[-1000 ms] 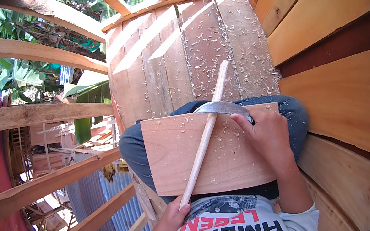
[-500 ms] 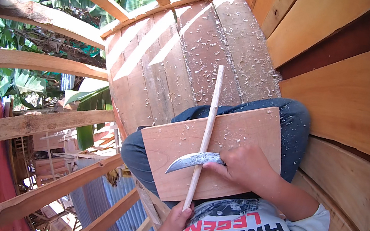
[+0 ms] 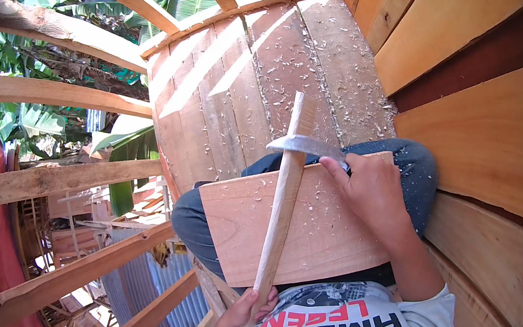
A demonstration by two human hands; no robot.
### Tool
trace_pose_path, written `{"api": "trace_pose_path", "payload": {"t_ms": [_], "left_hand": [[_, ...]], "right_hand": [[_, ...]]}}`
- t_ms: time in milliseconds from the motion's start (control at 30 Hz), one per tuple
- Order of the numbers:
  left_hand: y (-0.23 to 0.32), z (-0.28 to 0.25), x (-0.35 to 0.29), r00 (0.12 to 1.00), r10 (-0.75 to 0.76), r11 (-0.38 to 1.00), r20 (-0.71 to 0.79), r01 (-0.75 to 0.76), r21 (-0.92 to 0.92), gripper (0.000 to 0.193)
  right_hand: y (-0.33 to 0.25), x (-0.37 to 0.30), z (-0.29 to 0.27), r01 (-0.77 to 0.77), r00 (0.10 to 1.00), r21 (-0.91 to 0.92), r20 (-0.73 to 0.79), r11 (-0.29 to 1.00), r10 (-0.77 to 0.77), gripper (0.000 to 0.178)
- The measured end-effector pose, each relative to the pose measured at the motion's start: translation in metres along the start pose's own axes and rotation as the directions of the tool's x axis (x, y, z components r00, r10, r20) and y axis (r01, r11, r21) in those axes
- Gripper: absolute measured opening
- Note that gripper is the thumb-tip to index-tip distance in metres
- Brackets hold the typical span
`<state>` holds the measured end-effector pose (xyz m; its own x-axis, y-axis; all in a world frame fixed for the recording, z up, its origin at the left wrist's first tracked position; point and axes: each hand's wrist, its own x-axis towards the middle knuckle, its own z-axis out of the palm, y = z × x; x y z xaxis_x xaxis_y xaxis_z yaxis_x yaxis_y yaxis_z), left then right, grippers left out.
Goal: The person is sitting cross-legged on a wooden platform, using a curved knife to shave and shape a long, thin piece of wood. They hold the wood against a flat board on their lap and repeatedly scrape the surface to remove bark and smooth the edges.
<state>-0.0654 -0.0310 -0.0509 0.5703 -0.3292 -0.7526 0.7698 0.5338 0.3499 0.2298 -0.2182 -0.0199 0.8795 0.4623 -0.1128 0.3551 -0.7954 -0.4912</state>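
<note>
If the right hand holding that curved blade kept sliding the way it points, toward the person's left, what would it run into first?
Most likely the long wooden stick: the blade in the right hand already lies across it, over the board on the lap. The left hand grips the stick's near end. Depth is hard to judge.

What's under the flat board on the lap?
The board rests on legs in blue jeans, visible at its left and far edges. A long stick lies on top, blade across it. How the board bears on the legs is hidden.
</note>
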Motion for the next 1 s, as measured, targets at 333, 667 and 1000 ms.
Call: {"api": "trace_pose_path", "payload": {"t_ms": [333,667,1000], "left_hand": [[0.001,-0.006,0.004,0.999,-0.029,0.999,0.043,0.03,-0.029,0.071],[0.002,-0.003,0.008,0.999,-0.009,1.0,0.052,0.008,0.026,0.068],[-0.009,-0.006,0.005,0.996,0.021,1.0,0.091,-0.021,0.006,0.062]], "right_hand": [[-0.008,-0.008,-0.013,0.018,0.998,-0.058,0.068,0.998,-0.014,0.056],[-0.014,-0.014,-0.01,0.021,0.989,-0.041,0.147,0.999,-0.015,0.058],[-0.018,-0.018,-0.017,0.02,0.983,-0.043,0.186,0.999,-0.012,0.054]]}}
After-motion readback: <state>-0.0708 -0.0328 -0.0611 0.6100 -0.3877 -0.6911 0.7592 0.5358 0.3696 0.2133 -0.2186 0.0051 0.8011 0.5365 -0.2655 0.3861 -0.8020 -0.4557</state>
